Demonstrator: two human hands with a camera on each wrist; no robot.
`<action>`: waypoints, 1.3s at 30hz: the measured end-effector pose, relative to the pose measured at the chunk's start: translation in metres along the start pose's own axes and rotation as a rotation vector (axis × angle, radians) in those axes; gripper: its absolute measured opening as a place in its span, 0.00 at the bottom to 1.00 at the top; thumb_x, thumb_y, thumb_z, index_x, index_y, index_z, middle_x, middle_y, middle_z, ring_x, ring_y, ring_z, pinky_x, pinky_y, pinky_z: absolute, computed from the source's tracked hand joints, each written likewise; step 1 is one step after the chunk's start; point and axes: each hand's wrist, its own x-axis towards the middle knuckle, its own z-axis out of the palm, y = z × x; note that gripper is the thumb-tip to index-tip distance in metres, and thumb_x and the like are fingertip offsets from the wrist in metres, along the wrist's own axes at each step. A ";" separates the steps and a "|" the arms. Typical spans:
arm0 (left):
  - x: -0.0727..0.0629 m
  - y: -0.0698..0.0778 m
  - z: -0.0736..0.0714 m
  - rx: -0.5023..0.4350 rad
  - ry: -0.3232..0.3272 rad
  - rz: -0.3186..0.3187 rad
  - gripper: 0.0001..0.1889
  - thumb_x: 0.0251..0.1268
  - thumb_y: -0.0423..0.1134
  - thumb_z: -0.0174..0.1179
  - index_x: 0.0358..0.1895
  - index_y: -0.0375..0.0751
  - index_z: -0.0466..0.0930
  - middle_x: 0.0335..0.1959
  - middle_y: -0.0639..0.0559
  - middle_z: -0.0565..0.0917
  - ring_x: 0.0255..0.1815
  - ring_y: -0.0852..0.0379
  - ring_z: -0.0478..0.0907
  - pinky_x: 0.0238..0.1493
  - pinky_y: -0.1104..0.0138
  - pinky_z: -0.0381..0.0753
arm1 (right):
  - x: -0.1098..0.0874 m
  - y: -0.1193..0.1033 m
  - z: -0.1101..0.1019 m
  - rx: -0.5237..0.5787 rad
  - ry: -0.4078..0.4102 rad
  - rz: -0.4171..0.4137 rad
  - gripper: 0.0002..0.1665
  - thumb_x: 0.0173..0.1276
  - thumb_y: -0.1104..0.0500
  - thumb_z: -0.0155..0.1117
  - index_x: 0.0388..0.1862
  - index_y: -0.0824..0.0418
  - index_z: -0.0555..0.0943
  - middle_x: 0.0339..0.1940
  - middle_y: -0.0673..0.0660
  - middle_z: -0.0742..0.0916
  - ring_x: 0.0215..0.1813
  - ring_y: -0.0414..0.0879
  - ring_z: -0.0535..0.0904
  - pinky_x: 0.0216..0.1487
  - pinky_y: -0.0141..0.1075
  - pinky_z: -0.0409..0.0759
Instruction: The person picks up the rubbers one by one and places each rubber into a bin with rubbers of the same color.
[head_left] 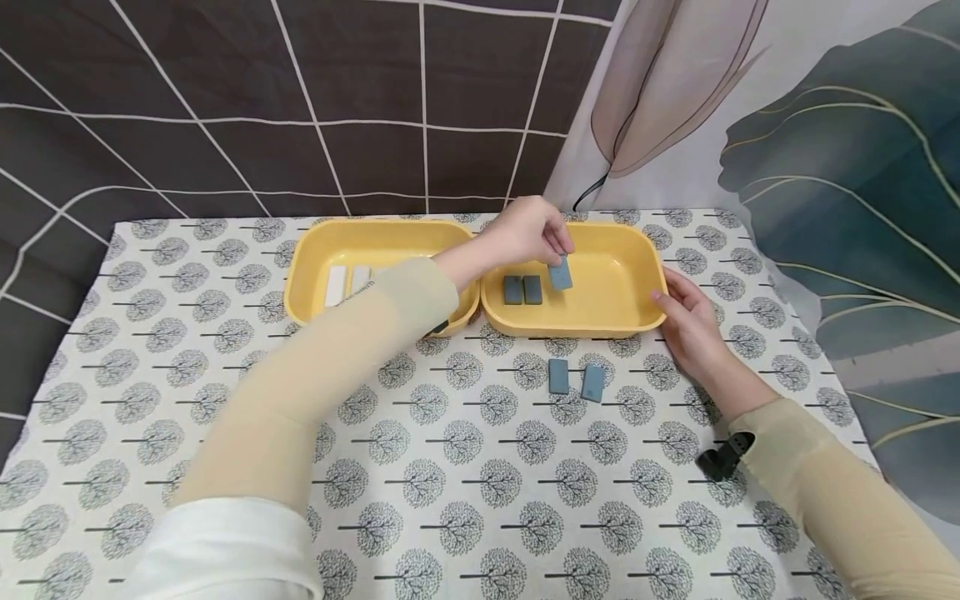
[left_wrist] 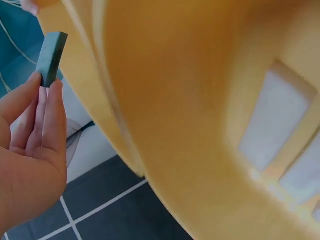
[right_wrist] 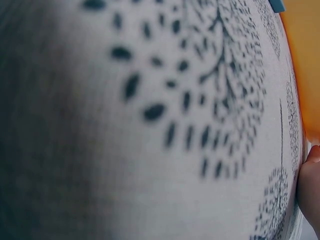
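Observation:
My left hand [head_left: 528, 232] is over the right yellow tub [head_left: 615, 325], pinching a small blue-grey block [head_left: 560, 273] by one end between thumb and fingertips. In the left wrist view that block [left_wrist: 51, 59] sticks up from the fingertips. Two darker grey-blue blocks [head_left: 522, 290] lie side by side at the left of this tub's floor. On the cloth in front are two more blue blocks, one upright [head_left: 558, 377] and one slightly tilted [head_left: 592, 383]. My right hand [head_left: 693, 329] grips the tub's right end, thumb at the rim and fingers along the outer wall.
A left yellow tub [head_left: 307, 258] stands against the right one, partly behind my left forearm. White blocks [head_left: 336, 285] lie in it. The tree-print tablecloth [head_left: 450, 500] covers the table. Behind it hangs a dark gridded cloth [head_left: 360, 75], with a leaf-patterned curtain [head_left: 847, 167] at the right.

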 end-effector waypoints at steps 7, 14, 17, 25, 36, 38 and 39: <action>0.008 -0.001 0.009 0.047 -0.013 -0.027 0.09 0.64 0.24 0.71 0.47 0.31 0.91 0.47 0.42 0.92 0.49 0.52 0.88 0.52 0.73 0.89 | 0.000 0.000 0.000 -0.015 0.000 -0.003 0.35 0.80 0.73 0.53 0.82 0.71 0.58 0.67 0.50 0.79 0.68 0.41 0.77 0.70 0.26 0.80; 0.015 -0.005 0.009 0.119 -0.078 -0.032 0.10 0.65 0.24 0.70 0.48 0.32 0.90 0.47 0.42 0.92 0.49 0.53 0.87 0.55 0.72 0.88 | 0.000 0.001 0.000 -0.005 0.005 0.000 0.33 0.80 0.74 0.52 0.81 0.70 0.59 0.67 0.50 0.79 0.67 0.41 0.78 0.70 0.26 0.81; 0.019 -0.009 0.009 0.160 -0.100 -0.016 0.10 0.65 0.24 0.70 0.48 0.32 0.90 0.47 0.42 0.92 0.48 0.53 0.88 0.57 0.71 0.87 | 0.000 0.001 0.000 0.000 0.008 0.000 0.32 0.80 0.74 0.52 0.81 0.69 0.61 0.67 0.50 0.80 0.67 0.42 0.78 0.70 0.26 0.81; 0.027 -0.016 0.009 0.188 -0.191 0.034 0.11 0.65 0.23 0.69 0.49 0.30 0.90 0.48 0.39 0.92 0.47 0.54 0.87 0.55 0.72 0.88 | -0.001 0.001 0.000 -0.011 0.009 0.001 0.34 0.80 0.73 0.53 0.82 0.70 0.60 0.67 0.51 0.80 0.67 0.42 0.78 0.70 0.26 0.81; 0.027 -0.019 0.015 0.179 -0.230 0.042 0.11 0.66 0.24 0.69 0.50 0.30 0.89 0.50 0.39 0.91 0.49 0.52 0.86 0.57 0.71 0.87 | -0.003 0.001 -0.002 -0.016 0.008 -0.012 0.31 0.80 0.73 0.52 0.79 0.68 0.64 0.67 0.51 0.80 0.66 0.41 0.79 0.69 0.25 0.81; 0.027 -0.022 0.016 0.187 -0.226 0.034 0.10 0.67 0.25 0.69 0.50 0.31 0.89 0.49 0.40 0.91 0.49 0.53 0.86 0.57 0.71 0.87 | -0.002 0.002 -0.002 -0.019 0.006 -0.012 0.31 0.80 0.73 0.52 0.79 0.67 0.64 0.67 0.51 0.80 0.66 0.41 0.79 0.69 0.25 0.81; 0.028 -0.024 0.016 0.193 -0.222 0.029 0.10 0.67 0.25 0.69 0.50 0.32 0.89 0.49 0.41 0.91 0.49 0.54 0.85 0.57 0.71 0.87 | -0.002 0.002 -0.002 -0.019 0.005 -0.011 0.31 0.80 0.73 0.52 0.79 0.67 0.64 0.67 0.51 0.80 0.66 0.41 0.79 0.70 0.25 0.81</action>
